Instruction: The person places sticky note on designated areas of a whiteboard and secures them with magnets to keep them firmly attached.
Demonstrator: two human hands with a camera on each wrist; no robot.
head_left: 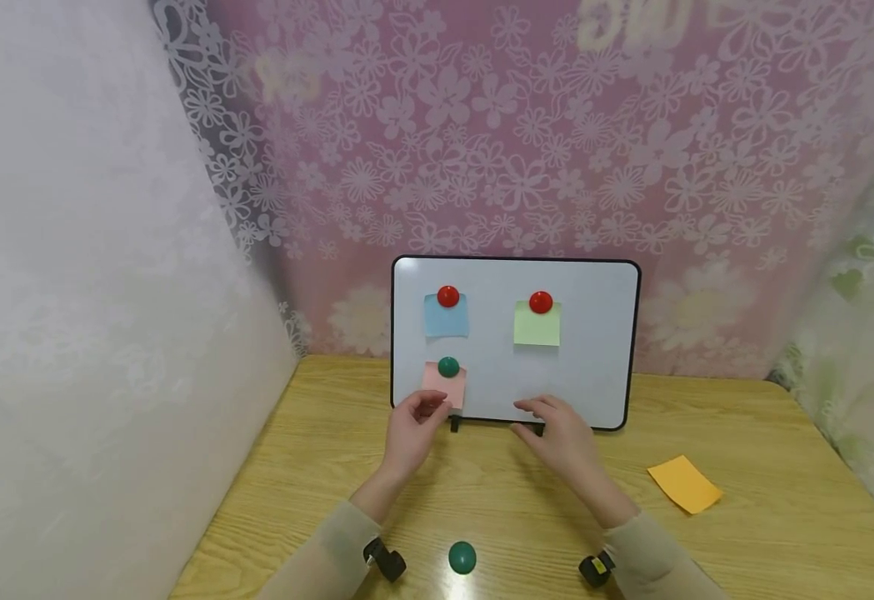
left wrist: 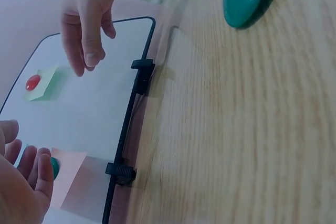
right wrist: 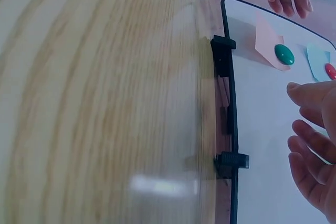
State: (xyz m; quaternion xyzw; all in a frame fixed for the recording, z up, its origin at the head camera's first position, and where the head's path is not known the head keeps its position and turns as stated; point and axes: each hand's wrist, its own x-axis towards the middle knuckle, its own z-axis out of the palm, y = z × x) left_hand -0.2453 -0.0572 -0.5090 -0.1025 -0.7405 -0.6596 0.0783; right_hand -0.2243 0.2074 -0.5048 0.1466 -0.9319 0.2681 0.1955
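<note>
A small whiteboard (head_left: 491, 383) with a black frame stands upright on the table. Under a green magnet (head_left: 448, 367), a pink sticky note (head_left: 455, 390) hangs at its lower left. My left hand (head_left: 411, 429) is in front of that note's lower edge, its fingers loosely bent and holding nothing. My right hand (head_left: 562, 440) hovers before the board's lower middle, thumb and fingers apart with nothing between them. Higher up, red magnets (head_left: 447, 296) hold a blue sticky note (head_left: 446, 318) and a light green sticky note (head_left: 536, 327).
An orange sticky note (head_left: 685, 484) lies on the wooden table (head_left: 332, 433) to the right. Another green magnet (head_left: 462, 557) rests near the front, between my forearms. Black clip feet (left wrist: 121, 171) support the board's bottom edge. A patterned pink wall covering (head_left: 481, 167) rises behind it.
</note>
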